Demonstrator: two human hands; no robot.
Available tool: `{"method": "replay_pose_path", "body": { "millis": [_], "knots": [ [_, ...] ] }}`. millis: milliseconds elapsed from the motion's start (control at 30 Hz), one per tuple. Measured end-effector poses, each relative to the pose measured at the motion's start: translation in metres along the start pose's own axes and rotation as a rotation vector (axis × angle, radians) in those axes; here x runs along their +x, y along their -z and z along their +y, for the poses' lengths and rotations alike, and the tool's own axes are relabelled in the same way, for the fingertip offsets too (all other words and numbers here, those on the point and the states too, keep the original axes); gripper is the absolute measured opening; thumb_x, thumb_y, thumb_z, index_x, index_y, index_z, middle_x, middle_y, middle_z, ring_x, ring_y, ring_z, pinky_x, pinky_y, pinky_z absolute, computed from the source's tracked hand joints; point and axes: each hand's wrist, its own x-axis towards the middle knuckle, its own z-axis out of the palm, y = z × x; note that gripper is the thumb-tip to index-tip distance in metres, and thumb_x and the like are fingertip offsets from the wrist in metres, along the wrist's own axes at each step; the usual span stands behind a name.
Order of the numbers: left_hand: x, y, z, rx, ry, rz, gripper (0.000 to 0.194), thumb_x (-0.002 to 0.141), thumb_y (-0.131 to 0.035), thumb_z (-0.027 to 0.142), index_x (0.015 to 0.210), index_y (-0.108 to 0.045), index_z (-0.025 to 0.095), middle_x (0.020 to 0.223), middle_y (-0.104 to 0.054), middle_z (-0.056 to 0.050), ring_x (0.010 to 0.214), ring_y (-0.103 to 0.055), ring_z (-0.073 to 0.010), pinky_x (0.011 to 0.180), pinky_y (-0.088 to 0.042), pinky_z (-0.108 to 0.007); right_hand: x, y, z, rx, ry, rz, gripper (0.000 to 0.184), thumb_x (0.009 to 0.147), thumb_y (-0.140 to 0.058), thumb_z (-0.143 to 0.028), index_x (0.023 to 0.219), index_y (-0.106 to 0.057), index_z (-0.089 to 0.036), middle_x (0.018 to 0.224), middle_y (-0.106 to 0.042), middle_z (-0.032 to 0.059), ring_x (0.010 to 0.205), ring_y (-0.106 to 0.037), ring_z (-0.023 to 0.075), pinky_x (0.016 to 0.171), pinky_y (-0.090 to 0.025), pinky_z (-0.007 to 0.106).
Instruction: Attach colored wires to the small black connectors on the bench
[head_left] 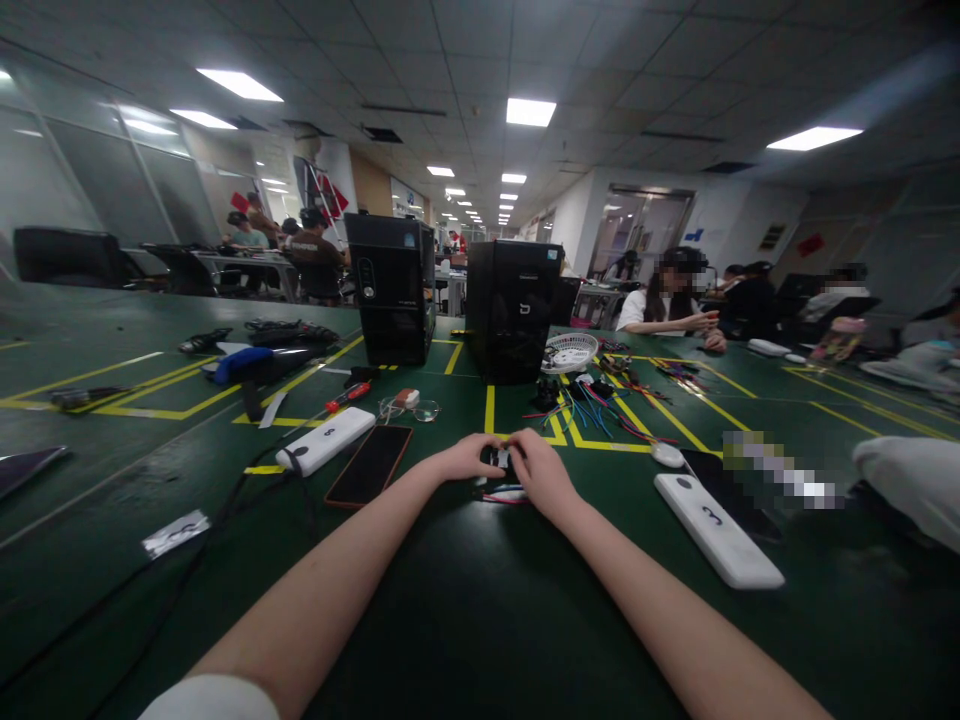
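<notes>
My left hand [466,460] and my right hand [541,470] meet at the middle of the dark green table [465,600]. Both pinch a small black part [496,460] between their fingertips; what it is I cannot make out. Thin red and white wires [501,494] lie on the table just under the hands. A black phone [369,464] lies face up to the left of my left hand. Beside it sits a white power bank [325,440].
Two black computer towers [390,288] [513,308] stand behind the hands. A white basket [568,352], loose coloured cables [592,412], a red screwdriver [346,396], glasses [409,408] and a second white power bank [716,528] lie around. People sit at far tables.
</notes>
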Motion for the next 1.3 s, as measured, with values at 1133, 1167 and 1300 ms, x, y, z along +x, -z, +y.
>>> {"method": "replay_pose_path", "body": {
  "millis": [1133,1167,1300],
  "knots": [
    [0.000,0.000,0.000,-0.011,0.008,0.023,0.041,0.066,-0.068,0.033,0.100,-0.058,0.014,0.111,-0.059,-0.009,0.101,-0.054,-0.0227,0.090,-0.039,-0.032,-0.018,0.014,-0.027,-0.259,-0.054,-0.610,0.028,0.080,-0.039,-0.013,0.104,-0.053,-0.008,0.105,-0.056,0.0155,0.097,-0.052,0.0205,0.083,-0.038,0.029],
    [0.000,0.000,0.000,-0.017,0.017,0.024,0.041,0.066,-0.068,0.033,0.100,-0.058,0.014,0.111,-0.059,-0.009,0.102,-0.054,-0.0227,0.090,-0.039,-0.032,-0.017,0.015,-0.028,-0.237,-0.060,-0.603,0.029,0.082,-0.037,-0.013,0.106,-0.051,-0.008,0.107,-0.055,0.0158,0.098,-0.052,0.0202,0.083,-0.037,0.029],
    [0.000,-0.002,-0.001,-0.039,0.025,0.020,0.042,0.066,-0.068,0.033,0.101,-0.059,0.014,0.106,-0.061,-0.009,0.096,-0.056,-0.0218,0.085,-0.042,-0.031,-0.008,0.027,-0.030,-0.125,-0.154,-0.524,0.025,0.088,-0.032,-0.020,0.108,-0.045,-0.012,0.102,-0.058,0.0131,0.087,-0.055,0.0170,0.073,-0.038,0.025]
  ]
}}
